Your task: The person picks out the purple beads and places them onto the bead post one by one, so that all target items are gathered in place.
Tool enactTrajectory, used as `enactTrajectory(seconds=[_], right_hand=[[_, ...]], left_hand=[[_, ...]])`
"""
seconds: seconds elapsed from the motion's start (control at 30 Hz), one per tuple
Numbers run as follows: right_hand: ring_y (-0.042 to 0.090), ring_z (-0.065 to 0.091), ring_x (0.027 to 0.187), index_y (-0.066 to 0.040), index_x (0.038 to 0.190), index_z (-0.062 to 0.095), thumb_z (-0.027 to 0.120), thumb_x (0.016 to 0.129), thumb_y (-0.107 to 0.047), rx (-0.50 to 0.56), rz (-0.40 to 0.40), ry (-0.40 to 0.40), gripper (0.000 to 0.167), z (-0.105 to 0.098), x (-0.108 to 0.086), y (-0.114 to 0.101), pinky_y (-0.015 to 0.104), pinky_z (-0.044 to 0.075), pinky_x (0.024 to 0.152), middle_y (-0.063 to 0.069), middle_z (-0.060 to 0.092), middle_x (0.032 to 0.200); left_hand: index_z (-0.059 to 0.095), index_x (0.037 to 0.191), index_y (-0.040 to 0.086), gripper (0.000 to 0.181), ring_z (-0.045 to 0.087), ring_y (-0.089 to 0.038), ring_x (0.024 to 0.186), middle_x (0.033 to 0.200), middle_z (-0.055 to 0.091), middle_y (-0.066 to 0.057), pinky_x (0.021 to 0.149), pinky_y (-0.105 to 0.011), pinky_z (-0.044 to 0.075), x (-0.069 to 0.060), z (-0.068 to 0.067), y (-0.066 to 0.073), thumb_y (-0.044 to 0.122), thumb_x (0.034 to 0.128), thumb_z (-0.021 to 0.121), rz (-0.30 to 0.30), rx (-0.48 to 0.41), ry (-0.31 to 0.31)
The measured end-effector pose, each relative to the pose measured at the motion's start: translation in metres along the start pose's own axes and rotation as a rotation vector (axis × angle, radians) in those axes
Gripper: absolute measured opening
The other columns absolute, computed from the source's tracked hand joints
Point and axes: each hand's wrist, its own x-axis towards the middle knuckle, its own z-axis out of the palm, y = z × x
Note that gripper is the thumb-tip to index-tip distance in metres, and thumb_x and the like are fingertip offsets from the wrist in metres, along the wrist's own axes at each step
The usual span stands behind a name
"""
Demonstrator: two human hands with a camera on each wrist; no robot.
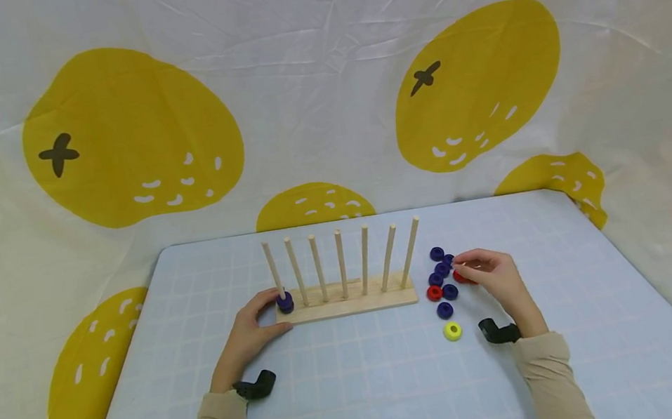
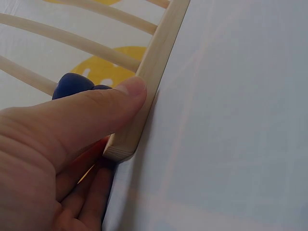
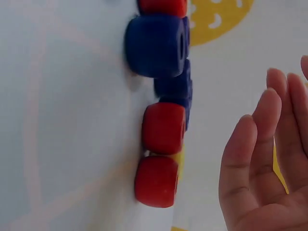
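Head: left hand (image 1: 249,334) left of center, gripping left end of wooden peg rack (image 1: 349,308), mid-frame on the table (image 1: 360,390); dark blue rings (image 1: 286,306) on its leftmost peg (image 1: 273,269). Right hand (image 1: 498,278) right of center, at loose blue rings (image 1: 444,310) and red rings (image 1: 434,293); yellow ring (image 1: 453,331) just below them. Left wrist: thumb (image 2: 96,110) on rack's edge, center; fingers around its end, lower left, pinching it. Right wrist: fingers at right, nearly straight, close together, apart from red and blue rings at center.
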Motion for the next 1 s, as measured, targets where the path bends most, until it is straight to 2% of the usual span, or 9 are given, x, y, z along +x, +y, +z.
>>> enactTrajectory(seconds=[0.13, 0.27, 0.63, 1.0], right_hand=[[0.013, 0.065, 0.088, 0.0, 0.11, 0.072, 0.076, 0.089, -0.02, -0.044, 0.017, -0.074, 0.029, -0.001, 0.0, 0.009, 0.02, 0.055, 0.076, 0.015, 0.071, 0.104], [0.015, 0.065, 0.09, -0.001, 0.11, 0.073, 0.077, 0.089, -0.022, -0.079, 0.044, -0.115, 0.03, -0.003, -0.001, 0.015, 0.02, 0.054, 0.079, 0.014, 0.071, 0.107], [0.018, 0.063, 0.085, -0.002, 0.112, 0.072, 0.078, 0.087, -0.018, -0.098, 0.085, -0.146, 0.03, -0.004, -0.003, 0.03, 0.022, 0.054, 0.072, 0.015, 0.07, 0.11], [0.02, 0.058, 0.072, -0.002, 0.111, 0.072, 0.079, 0.083, -0.007, -0.288, 0.038, -0.191, 0.029, 0.002, -0.002, 0.026, 0.024, 0.048, 0.059, 0.008, 0.067, 0.089]], left_hand=[[0.059, 0.135, 0.007, 0.066, 0.043, -0.034, 0.137, 0.141, 0.055, -0.013, 0.116, -0.052, 0.03, 0.0, 0.0, 0.0, 0.011, 0.0759, 0.087, -0.001, 0.002, -0.002], [0.059, 0.135, 0.007, 0.066, 0.042, -0.034, 0.137, 0.141, 0.054, -0.013, 0.116, -0.052, 0.03, 0.001, -0.001, -0.001, 0.012, 0.0761, 0.087, 0.001, 0.005, -0.002], [0.059, 0.135, 0.008, 0.066, 0.042, -0.034, 0.137, 0.141, 0.055, -0.012, 0.116, -0.053, 0.03, 0.001, 0.0, -0.005, 0.014, 0.0759, 0.087, 0.01, -0.007, 0.001], [0.059, 0.135, 0.008, 0.066, 0.042, -0.033, 0.137, 0.14, 0.055, -0.012, 0.117, -0.051, 0.03, 0.0, 0.0, -0.003, 0.013, 0.0758, 0.087, 0.001, -0.016, 0.001]])
